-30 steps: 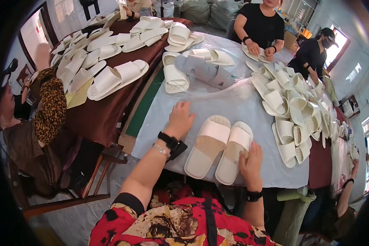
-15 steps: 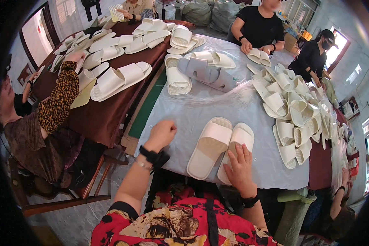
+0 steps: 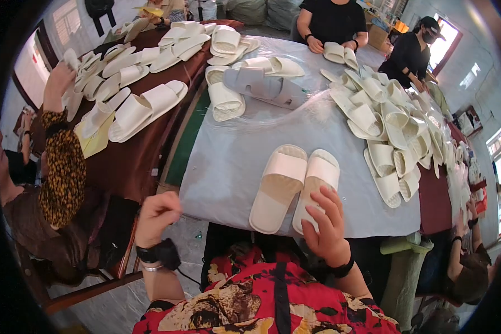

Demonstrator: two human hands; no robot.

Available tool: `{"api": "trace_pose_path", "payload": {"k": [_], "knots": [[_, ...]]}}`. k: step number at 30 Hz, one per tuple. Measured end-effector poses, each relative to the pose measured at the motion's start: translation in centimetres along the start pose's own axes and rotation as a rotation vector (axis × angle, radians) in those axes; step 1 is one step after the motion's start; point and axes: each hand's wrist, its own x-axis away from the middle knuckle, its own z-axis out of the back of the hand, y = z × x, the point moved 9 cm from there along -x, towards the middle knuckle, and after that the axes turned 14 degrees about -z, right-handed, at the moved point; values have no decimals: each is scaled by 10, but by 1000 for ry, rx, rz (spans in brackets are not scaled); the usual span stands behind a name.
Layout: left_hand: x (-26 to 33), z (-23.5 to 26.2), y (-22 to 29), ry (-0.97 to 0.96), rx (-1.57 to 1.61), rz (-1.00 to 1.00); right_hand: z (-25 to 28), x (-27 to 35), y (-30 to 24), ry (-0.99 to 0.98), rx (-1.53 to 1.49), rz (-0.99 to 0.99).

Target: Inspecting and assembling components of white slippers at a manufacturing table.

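Note:
Two cream slippers, a left one and a right one, lie side by side near the front edge of the table, toes pointing away from me. My right hand is over the heel end of the right slipper, its fingers spread; whether they touch it is hard to tell. Off the table's front-left corner, my left hand hangs in the air with fingers curled together. Anything pinched in it is too small or hidden to name.
A heap of cream slippers covers the table's right side. A grey roll lies on clear plastic film at the back, beside more slippers. On the left, a brown-covered table holds further slippers. Co-workers stand or sit around both tables.
My left hand has moved left and toward me, off the table. My right hand has lifted its fingers a little from the right slipper. At left, a co-worker's arm has reached farther away.

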Motion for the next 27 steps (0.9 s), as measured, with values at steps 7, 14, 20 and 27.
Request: {"api": "trace_pose_path", "payload": {"k": [7, 14, 20, 27], "knots": [[-3, -153, -83, -791, -282, 176, 6, -2, -57, -53, -75, 185], [-42, -174, -113, -805, -394, 167, 19, 14, -3, -25, -24, -15], [-101, -181, -155, -671, -624, -78, 20, 31, 35, -40, 150, -243], [-122, -143, -230, -811, -902, -7, 2, 42, 47, -71, 151, -274]]}}
